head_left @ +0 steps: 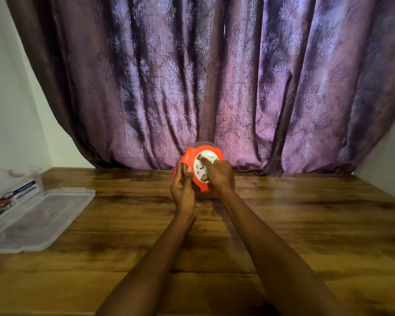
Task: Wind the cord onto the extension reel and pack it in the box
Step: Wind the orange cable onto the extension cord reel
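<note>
— Reel [197, 172] first: orange, white-faced, gripped off the table [283, 224], far centre, twelve o'clock.
— Fingers?
— Left hand [182, 189] curled round rim; right hand [219, 175] closed on white face (blurred).
— Box [39, 215]?
— Open, nine o'clock, well apart.

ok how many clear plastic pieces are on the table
2: a lid lying flat at the left edge of the table, and a box just behind it at the far left, partly cut off by the frame. More may be out of view.
</note>
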Demonstrator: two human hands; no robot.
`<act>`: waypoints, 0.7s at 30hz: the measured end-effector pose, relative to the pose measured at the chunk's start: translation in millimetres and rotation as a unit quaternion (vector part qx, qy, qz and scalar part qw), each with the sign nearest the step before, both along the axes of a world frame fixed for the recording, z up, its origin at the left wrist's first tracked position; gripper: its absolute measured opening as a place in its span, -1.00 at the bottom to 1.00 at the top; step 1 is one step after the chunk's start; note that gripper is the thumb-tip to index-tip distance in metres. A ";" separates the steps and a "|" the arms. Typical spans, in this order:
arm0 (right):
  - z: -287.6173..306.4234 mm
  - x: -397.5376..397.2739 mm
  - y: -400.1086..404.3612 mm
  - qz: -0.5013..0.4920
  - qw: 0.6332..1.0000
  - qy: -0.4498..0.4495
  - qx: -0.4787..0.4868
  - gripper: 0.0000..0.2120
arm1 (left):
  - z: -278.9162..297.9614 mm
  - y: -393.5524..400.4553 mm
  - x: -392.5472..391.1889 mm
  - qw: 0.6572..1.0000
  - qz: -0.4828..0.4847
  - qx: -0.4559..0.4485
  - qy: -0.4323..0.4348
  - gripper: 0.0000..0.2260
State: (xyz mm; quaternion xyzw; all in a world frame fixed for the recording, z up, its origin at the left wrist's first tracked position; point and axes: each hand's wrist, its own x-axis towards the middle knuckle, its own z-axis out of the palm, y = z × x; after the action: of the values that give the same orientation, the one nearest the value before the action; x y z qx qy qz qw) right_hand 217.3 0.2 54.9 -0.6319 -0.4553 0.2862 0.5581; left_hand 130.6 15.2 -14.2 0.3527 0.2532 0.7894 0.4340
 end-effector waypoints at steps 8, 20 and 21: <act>-13.1 -2.3 16.9 0.049 0.976 0.213 -0.016 -0.33 | 5.9 -3.8 -9.0 0.999 0.015 -0.035 0.038 -0.56; -4.3 44.4 1.3 0.065 0.946 -0.312 0.057 -0.81 | 0.0 12.8 -34.5 0.986 -0.058 -0.046 0.152 -0.90; -2.8 50.4 -3.6 0.053 0.901 -0.419 0.097 -0.81 | 1.6 14.1 -38.3 0.984 -0.067 -0.062 0.151 -0.91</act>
State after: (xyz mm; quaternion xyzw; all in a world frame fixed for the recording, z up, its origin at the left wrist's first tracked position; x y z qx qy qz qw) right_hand 267.7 -3.4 52.1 -0.6111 -0.7053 -0.0216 0.3588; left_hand 92.3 29.3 -12.6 0.4564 0.3400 0.6792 0.4634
